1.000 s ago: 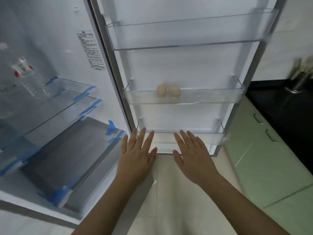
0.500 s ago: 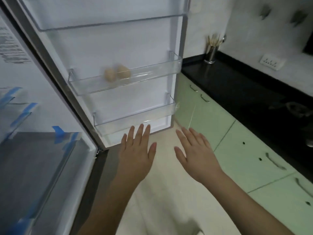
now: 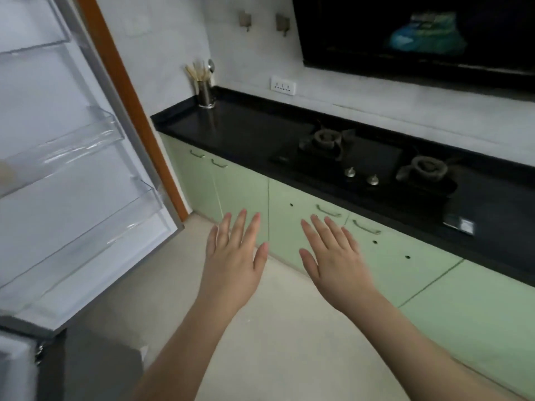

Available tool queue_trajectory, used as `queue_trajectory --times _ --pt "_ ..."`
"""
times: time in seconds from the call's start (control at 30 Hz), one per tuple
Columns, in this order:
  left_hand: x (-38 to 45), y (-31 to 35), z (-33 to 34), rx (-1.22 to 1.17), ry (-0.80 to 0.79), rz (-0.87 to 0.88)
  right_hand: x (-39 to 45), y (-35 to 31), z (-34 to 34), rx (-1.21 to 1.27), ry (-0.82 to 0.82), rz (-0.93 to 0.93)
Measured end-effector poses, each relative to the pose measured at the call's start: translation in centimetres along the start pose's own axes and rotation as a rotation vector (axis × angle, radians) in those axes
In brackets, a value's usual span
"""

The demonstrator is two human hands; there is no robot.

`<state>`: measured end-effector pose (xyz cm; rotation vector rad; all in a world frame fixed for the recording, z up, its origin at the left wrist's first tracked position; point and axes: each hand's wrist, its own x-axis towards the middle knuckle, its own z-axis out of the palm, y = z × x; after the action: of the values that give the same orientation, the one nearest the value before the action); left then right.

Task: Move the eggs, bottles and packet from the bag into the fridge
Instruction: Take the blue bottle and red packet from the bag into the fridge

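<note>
The open fridge door (image 3: 86, 180) fills the left of the head view, with clear door shelves (image 3: 72, 146). A blurred pale egg (image 3: 4, 173) shows at the far left edge in the middle door shelf. My left hand (image 3: 234, 264) and my right hand (image 3: 335, 261) are held out flat over the floor, palms down, fingers straight and spread, holding nothing. No bag, bottles or packet are in view.
A black counter (image 3: 246, 125) with a gas hob (image 3: 370, 163) runs along the right over green cabinets (image 3: 289, 215). A metal cup of chopsticks (image 3: 205, 91) stands at the counter's far end. Pale floor (image 3: 275, 328) lies below my hands.
The view has swung right, away from the fridge interior toward the counter and hob. Both hands stay flat and empty in front of me.
</note>
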<state>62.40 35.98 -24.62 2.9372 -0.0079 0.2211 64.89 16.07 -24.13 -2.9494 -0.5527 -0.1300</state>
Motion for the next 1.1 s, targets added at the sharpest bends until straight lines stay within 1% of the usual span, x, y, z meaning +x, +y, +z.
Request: queue_trajectory --times 0.27,0.47,0.77,0.87,1.1 --pt "-0.7 15.4 2.9 0.004 -0.075 0.278 -9.9 12.3 -2.3 -0.012 0.077 0.247" --pt "-1.8 24.7 4.0 0.034 -0.08 0.415 -16.3 19.5 -4.0 -0.019 0.111 0.362" --pt "-1.4 35.0 6.0 0.055 -0.109 0.631 -22.1 26.5 -5.6 -0.025 0.193 0.565" --pt "-0.4 38.0 7.2 0.038 -0.119 0.697 -22.8 28.4 -5.5 -0.025 0.217 0.647" --pt "4.6 43.5 8.8 -0.031 -0.061 0.862 -22.5 33.6 -6.5 -0.091 0.263 0.788"
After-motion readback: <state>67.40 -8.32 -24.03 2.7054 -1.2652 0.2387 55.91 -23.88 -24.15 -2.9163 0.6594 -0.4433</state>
